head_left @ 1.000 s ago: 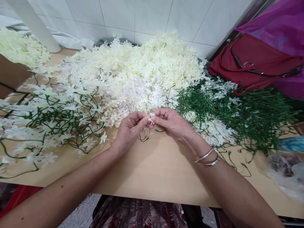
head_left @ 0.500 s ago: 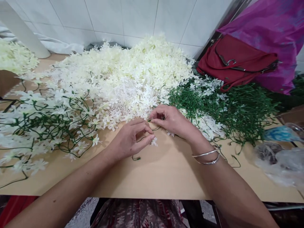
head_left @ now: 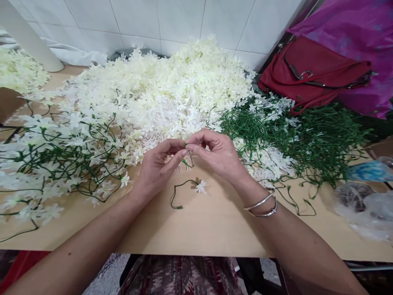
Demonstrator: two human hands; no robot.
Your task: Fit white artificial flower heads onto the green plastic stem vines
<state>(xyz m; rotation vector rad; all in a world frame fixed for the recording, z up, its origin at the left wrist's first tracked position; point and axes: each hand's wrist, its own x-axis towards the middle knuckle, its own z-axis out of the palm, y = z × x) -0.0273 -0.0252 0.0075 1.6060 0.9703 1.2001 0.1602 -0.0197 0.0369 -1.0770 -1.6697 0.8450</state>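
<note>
My left hand (head_left: 159, 166) and my right hand (head_left: 219, 155) meet fingertip to fingertip over the table. Both are closed in a pinch on a thin green artificial flower stem (head_left: 190, 159), whose small green tip shows between the fingers; the rest is largely hidden. Just in front of them, a curved green stem with one white flower (head_left: 201, 187) lies loose on the tabletop. Behind the fingers spreads a heap of white and cream artificial petals (head_left: 172, 90). Flowers joined to green stems (head_left: 70, 159) are piled to the left of my left hand.
Bare green stems (head_left: 325, 139) lie bunched on the right, with a few strays near my right wrist. A red handbag (head_left: 313, 73) and a purple plastic bag (head_left: 377, 41) stand behind them. Clear plastic bags (head_left: 365, 209) lie at the right edge; a tiled wall (head_left: 181, 20) backs the table.
The stem with the white flower, near my left fingers before, now lies free on the table. My hands have come together, pinching another green stem between them.
</note>
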